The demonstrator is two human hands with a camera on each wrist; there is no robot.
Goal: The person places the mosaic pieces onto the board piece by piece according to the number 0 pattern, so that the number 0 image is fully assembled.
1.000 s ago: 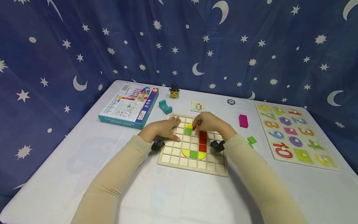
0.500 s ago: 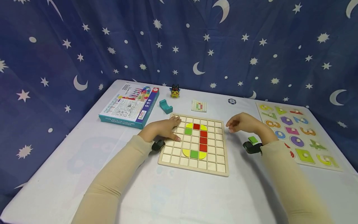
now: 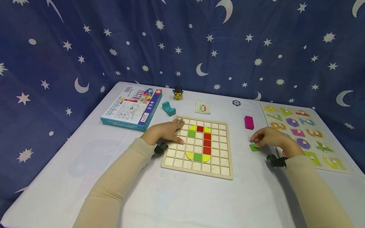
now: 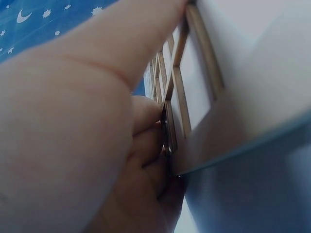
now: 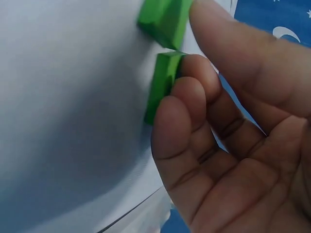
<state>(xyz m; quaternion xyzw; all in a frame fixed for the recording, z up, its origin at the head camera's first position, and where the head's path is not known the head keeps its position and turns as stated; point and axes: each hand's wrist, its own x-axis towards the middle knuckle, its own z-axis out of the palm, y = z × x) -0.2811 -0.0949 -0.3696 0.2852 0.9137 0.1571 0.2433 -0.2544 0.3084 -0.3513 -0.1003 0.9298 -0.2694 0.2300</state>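
My left hand (image 3: 166, 132) rests on the left edge of a wooden grid board (image 3: 220, 172), fingers spread; in the left wrist view that hand (image 4: 141, 145) lies along the board's wooden strips (image 4: 199, 39). Red tiles (image 3: 207, 143), green tiles (image 3: 198, 157) and yellow quarter-round tiles (image 3: 189, 155) sit in its squares. At the right, my right hand (image 3: 269, 138) reaches down to loose green tiles (image 3: 253, 148) on the table. In the right wrist view its loosely bent fingers touch one green tile (image 5: 163, 85), with the thumb near a second green tile (image 5: 167, 19).
A magenta block (image 3: 249, 123) stands behind the right hand, and a number puzzle board (image 3: 339, 161) lies at far right. Further back are a pattern card (image 3: 202, 108), a round chip (image 3: 236, 103), a toy figure (image 3: 178, 93), a teal block (image 3: 169, 109) and a box (image 3: 128, 106).
My right hand has set a red tile into the board's upper row, then moved right and down to the loose green tiles. The left hand has stayed on the board.
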